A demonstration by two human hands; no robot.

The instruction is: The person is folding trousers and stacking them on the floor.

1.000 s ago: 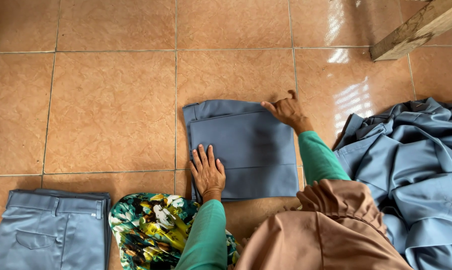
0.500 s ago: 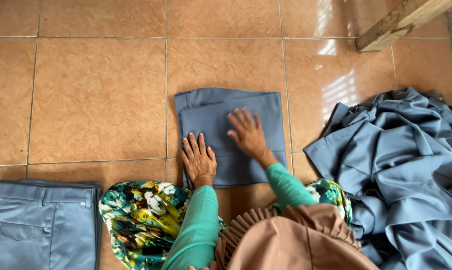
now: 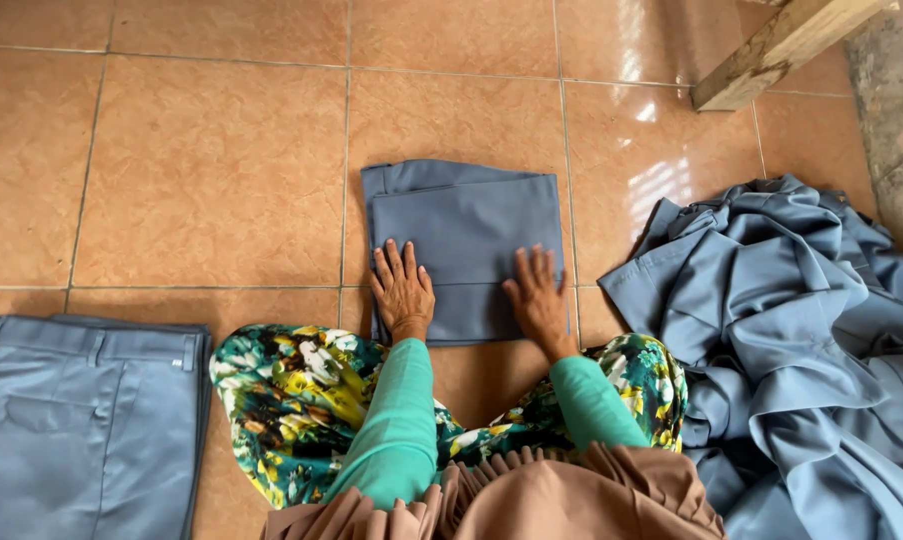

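A folded grey-blue garment (image 3: 466, 225) lies flat on the tiled floor (image 3: 211, 170) directly in front of the person, forming a neat, nearly square packet whose upper left corner shows an under-layer peeking out slightly past the top layer. The left hand (image 3: 403, 290) rests palm down on the lower left part of this packet, its fingers spread a little and pointing away from the body, with the outer edge of the hand close to the packet's left border. The right hand (image 3: 537, 295) lies palm down on the lower right part, fingers held loosely together and stretched forward, just inside the right border. Neither hand grips or pinches the cloth; both are laid open and flat against it, set apart from each other with bare fabric between them. Both forearms are covered by teal sleeves (image 3: 396, 420), and a floral cloth in green, yellow and white (image 3: 291, 400) covers the knees just below the packet, above a pleated brown fabric (image 3: 531, 500) at the bottom edge of the view. To the left, well apart from the folded packet, a pair of grey-blue trousers (image 3: 86, 420) lies flat with its waistband and belt loops showing. To the right, a loose, crumpled pile of the same grey-blue garments (image 3: 791, 330) sits near the packet without touching it. A wooden beam (image 3: 786, 45) stands at a slant in the upper right corner.
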